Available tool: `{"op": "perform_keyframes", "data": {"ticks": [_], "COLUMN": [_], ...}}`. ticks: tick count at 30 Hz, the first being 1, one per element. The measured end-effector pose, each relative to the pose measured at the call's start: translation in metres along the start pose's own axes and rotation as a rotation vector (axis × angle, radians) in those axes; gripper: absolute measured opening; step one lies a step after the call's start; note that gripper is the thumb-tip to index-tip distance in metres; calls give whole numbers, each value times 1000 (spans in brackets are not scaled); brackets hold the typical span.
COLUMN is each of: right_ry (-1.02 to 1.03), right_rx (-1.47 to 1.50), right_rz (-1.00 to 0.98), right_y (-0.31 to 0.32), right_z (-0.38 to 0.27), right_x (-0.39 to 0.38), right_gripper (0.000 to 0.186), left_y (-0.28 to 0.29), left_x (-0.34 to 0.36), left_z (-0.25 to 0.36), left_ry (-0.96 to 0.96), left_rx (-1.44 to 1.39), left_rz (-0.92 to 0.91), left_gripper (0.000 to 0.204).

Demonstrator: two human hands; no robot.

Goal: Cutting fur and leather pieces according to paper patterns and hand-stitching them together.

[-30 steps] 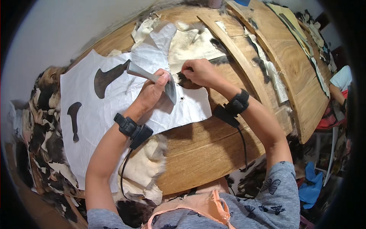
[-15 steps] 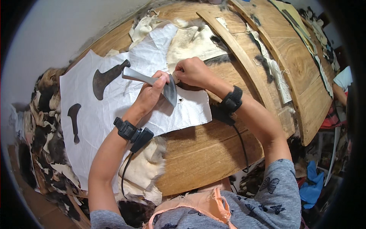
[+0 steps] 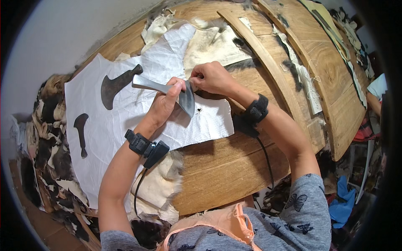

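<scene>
In my left hand (image 3: 164,102) is a half-moon leather knife (image 3: 186,100), its pale metal handle pointing up and left and its wide grey curved blade to the right. My right hand (image 3: 212,78) is closed in a pinch close beside the blade; a small pale bit shows at its fingertips, but I cannot tell what it is. Under both hands lies a white woven sheet (image 3: 121,138) over a cream hide (image 3: 215,44) with a dark hair edge. Two more dark half-moon knives rest on the sheet at the left: a larger one (image 3: 114,88) and a smaller one (image 3: 81,131).
A wooden table (image 3: 226,171) carries everything. Two long wooden strips (image 3: 264,62) lie across its right part, with hide scraps and white string (image 3: 312,85) between them. Black-and-white hides (image 3: 50,138) are heaped at the left. Another person's arm (image 3: 374,102) shows at the far right.
Both hands keep nearly the same place and grip. The knife handle has shifted very slightly left; the other things appear unmoved.
</scene>
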State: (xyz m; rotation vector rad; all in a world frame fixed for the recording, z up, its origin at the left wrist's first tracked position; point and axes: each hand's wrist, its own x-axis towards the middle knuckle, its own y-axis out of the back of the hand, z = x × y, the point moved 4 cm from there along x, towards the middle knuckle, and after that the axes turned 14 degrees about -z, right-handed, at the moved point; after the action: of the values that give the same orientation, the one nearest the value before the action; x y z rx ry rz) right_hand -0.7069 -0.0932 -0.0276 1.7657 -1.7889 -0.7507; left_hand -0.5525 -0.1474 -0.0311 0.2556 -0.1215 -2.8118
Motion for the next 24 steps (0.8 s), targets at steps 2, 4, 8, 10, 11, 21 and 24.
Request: {"op": "perform_keyframes", "data": {"ticks": [2, 4, 8, 10, 11, 21, 24], "right_ry": [0, 40, 78, 116, 115, 235, 181], "right_rx": [-16, -83, -61, -89, -88, -44, 85], "right_rz": [-18, 11, 30, 36, 34, 40, 34], "right_y": [-1, -2, -1, -1, -1, -1, 0], "right_z": [1, 0, 1, -1, -1, 1, 6], "right_x": [1, 0, -2, -2, -2, -6, -5], "right_gripper": [17, 16, 14, 12, 12, 13, 15], "left_y": [-2, -4, -9, -10, -11, -8, -11], "left_x": [0, 1, -2, 0, 0, 7, 7], "left_z": [3, 6, 16, 13, 11, 7, 14], "left_ry": [-53, -23, 33, 58, 80, 46, 80], "left_rx": [-26, -55, -122, -201, -279, -137, -192], "left_rz": [-6, -25, -75, -89, -103, -40, -44], "left_gripper": [39, 36, 28, 27, 27, 32, 33]}}
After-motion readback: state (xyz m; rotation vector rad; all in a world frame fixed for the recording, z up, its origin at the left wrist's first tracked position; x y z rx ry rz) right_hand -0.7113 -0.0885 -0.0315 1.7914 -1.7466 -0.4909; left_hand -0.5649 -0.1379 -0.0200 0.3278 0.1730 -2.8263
